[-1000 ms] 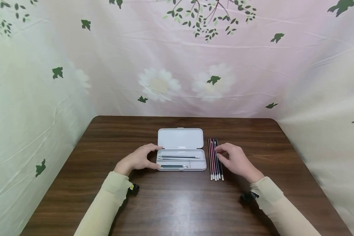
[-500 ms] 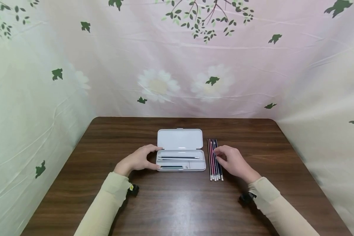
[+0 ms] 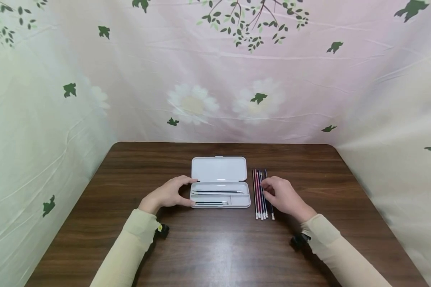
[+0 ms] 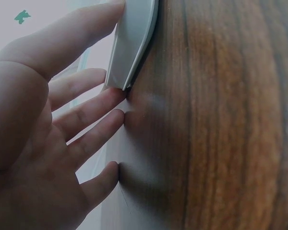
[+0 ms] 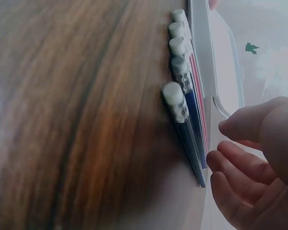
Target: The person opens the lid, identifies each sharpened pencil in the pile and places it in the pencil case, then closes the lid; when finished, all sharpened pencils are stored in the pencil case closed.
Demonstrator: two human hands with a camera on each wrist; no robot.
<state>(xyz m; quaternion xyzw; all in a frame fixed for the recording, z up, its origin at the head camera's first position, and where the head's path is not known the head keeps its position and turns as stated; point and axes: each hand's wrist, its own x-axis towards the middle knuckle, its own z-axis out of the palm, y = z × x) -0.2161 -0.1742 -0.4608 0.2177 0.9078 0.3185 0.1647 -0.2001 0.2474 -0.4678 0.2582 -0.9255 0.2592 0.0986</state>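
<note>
A white pencil case (image 3: 241, 201) lies with its lid (image 3: 219, 169) laid back, and several pencils (image 3: 217, 191) rest in its compartments. My left hand (image 3: 167, 193) holds the case's left end, thumb at the front corner and index finger at the back; the left wrist view shows the other fingertips on the table beside the case end (image 4: 129, 43). Right of the case is a row of pencils (image 3: 257, 199) in red and dark colours, eraser ends toward me. My right hand (image 3: 283, 195) bends over them, fingertips at one dark pencil (image 5: 185, 120) set slightly apart, thumb and fingers separated.
The brown wooden table (image 3: 215, 247) carries the case and pencils near its middle. A cloth printed with flowers and leaves (image 3: 215, 71) hangs behind the table and along both sides. Dark wrist cameras sit at the left wrist (image 3: 162, 230) and right wrist (image 3: 300, 240).
The rightmost dark pencil has slid a little to the right, leaving a gap to the row. My right hand stays nearly in place; the left hand and the case have not moved.
</note>
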